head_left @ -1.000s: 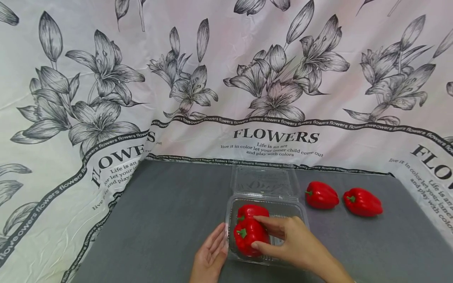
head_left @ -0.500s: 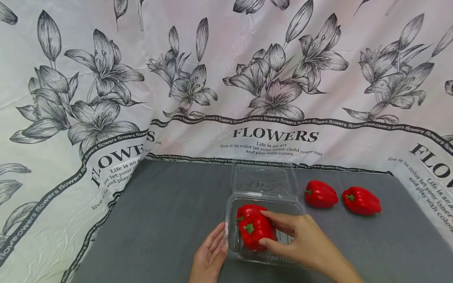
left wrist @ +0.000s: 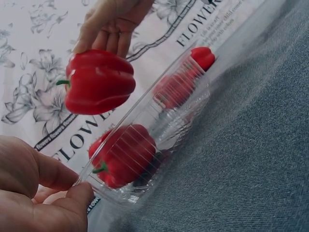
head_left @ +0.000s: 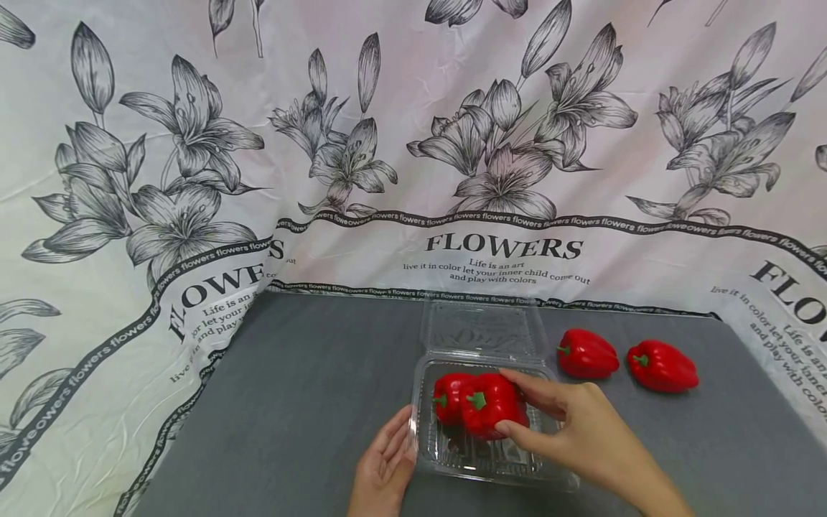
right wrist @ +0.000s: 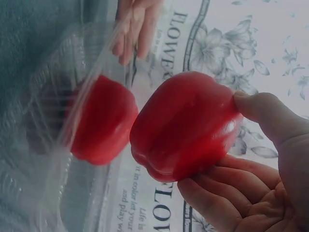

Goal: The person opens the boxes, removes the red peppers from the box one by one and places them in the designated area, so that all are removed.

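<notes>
My right hand (head_left: 581,424) holds a red bell pepper (head_left: 500,416) by thumb and fingertips, over the clear plastic clamshell container (head_left: 478,459). In the left wrist view this bell pepper (left wrist: 99,82) hangs above the rim, clear of the container, its green stem to the left. Another red bell pepper (head_left: 447,395) lies inside at the left, partly hidden in the head view by the held one. My left hand (head_left: 382,463) is at the container's left side; the left wrist view shows its thumb and fingers (left wrist: 79,195) pinching the rim.
The transparent lid (head_left: 481,329) is folded back behind the container. To the right, two more red bell peppers (head_left: 588,353) lie on the grey tabletop (head_left: 310,388). A white flower-printed cloth (head_left: 362,251) borders the table at the back and sides.
My right hand has carried the held bell pepper rightward and slightly back over the container, uncovering more of the one inside. The left hand has stayed at the rim.
</notes>
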`<action>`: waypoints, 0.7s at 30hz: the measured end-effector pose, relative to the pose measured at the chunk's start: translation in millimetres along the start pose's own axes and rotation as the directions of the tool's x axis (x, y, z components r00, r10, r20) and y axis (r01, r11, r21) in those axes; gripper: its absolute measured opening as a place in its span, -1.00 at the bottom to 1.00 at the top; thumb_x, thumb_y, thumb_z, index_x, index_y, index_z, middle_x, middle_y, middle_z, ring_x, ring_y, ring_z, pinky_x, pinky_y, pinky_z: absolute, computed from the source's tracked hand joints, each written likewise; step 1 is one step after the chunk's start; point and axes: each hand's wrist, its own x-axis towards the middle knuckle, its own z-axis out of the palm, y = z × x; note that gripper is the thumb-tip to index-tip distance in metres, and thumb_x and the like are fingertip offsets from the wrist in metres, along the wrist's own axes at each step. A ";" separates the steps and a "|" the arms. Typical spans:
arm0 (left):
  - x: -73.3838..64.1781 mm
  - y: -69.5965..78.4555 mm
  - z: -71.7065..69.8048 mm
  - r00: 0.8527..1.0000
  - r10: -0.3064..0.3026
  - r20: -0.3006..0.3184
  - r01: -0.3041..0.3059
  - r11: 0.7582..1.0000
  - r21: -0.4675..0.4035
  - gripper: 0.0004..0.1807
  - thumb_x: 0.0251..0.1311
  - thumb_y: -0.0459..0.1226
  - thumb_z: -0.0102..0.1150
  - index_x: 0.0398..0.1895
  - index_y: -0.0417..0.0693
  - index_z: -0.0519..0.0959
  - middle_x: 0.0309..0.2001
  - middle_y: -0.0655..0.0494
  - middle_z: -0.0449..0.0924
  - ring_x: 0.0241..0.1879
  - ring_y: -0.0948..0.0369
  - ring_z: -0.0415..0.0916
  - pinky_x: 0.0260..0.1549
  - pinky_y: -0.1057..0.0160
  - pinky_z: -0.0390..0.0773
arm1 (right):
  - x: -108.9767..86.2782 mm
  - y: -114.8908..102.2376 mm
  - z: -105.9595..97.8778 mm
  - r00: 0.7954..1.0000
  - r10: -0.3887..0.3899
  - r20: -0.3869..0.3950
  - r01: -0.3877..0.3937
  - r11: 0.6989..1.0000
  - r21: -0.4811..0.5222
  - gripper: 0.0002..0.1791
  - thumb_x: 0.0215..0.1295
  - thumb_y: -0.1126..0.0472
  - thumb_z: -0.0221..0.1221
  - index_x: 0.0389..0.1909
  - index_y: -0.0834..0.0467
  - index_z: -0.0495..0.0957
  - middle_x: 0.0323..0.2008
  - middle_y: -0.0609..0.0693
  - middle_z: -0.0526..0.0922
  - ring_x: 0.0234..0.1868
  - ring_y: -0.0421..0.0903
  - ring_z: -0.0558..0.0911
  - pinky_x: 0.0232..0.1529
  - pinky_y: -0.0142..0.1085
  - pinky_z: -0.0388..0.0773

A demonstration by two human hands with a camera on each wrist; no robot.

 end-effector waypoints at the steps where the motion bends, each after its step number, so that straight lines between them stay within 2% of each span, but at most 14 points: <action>1: -0.1 0.2 0.5 1.000 0.001 -0.004 -0.001 1.000 -0.002 -0.38 0.41 -0.50 0.18 0.51 -0.42 0.33 0.51 -0.35 0.32 0.41 0.31 0.41 0.37 0.42 0.38 | -0.6 0.5 -1.9 1.000 0.005 -0.005 -0.005 1.000 -0.003 -0.26 0.21 -0.27 0.48 0.36 -0.06 0.63 0.16 -0.10 0.75 0.10 -0.14 0.76 -0.03 -0.23 0.77; 10: -0.3 0.5 1.7 1.000 0.005 -0.011 -0.005 1.000 -0.015 -0.39 0.41 -0.52 0.16 0.51 -0.43 0.33 0.52 -0.36 0.31 0.41 0.33 0.41 0.38 0.41 0.37 | -5.7 4.8 -16.6 0.998 0.012 -0.063 -0.016 0.997 -0.072 -0.28 0.18 -0.23 0.52 0.36 -0.11 0.64 0.10 -0.09 0.79 0.09 -0.06 0.77 -0.06 -0.14 0.79; 16: -1.1 -1.4 1.3 1.000 0.019 -0.007 -0.019 1.000 0.012 -0.40 0.40 -0.53 0.15 0.50 -0.44 0.33 0.52 -0.36 0.31 0.42 0.30 0.40 0.37 0.43 0.36 | -10.3 7.1 -26.7 0.994 0.041 -0.097 -0.055 0.989 -0.140 -0.26 0.16 -0.24 0.53 0.36 -0.11 0.64 -0.16 -0.23 0.84 0.04 0.02 0.79 -0.10 -0.06 0.79; 18: -1.4 -1.5 1.3 1.000 0.021 -0.005 -0.021 1.000 0.017 -0.40 0.41 -0.53 0.14 0.50 -0.43 0.34 0.51 -0.36 0.32 0.43 0.28 0.39 0.37 0.43 0.36 | -11.3 8.0 -30.5 0.993 0.048 -0.109 -0.065 0.985 -0.161 -0.24 0.15 -0.24 0.54 0.37 -0.11 0.62 -0.16 -0.20 0.85 0.05 0.06 0.79 -0.10 -0.03 0.79; 21: -1.7 -1.0 1.6 1.000 0.023 -0.005 -0.023 1.000 0.019 -0.41 0.42 -0.51 0.15 0.49 -0.43 0.34 0.50 -0.37 0.33 0.42 0.27 0.41 0.36 0.44 0.37 | -12.9 10.0 -35.5 0.991 0.051 -0.123 -0.073 0.980 -0.183 -0.22 0.15 -0.23 0.54 0.39 -0.10 0.61 -0.05 -0.04 0.84 0.06 0.12 0.78 -0.11 -0.01 0.79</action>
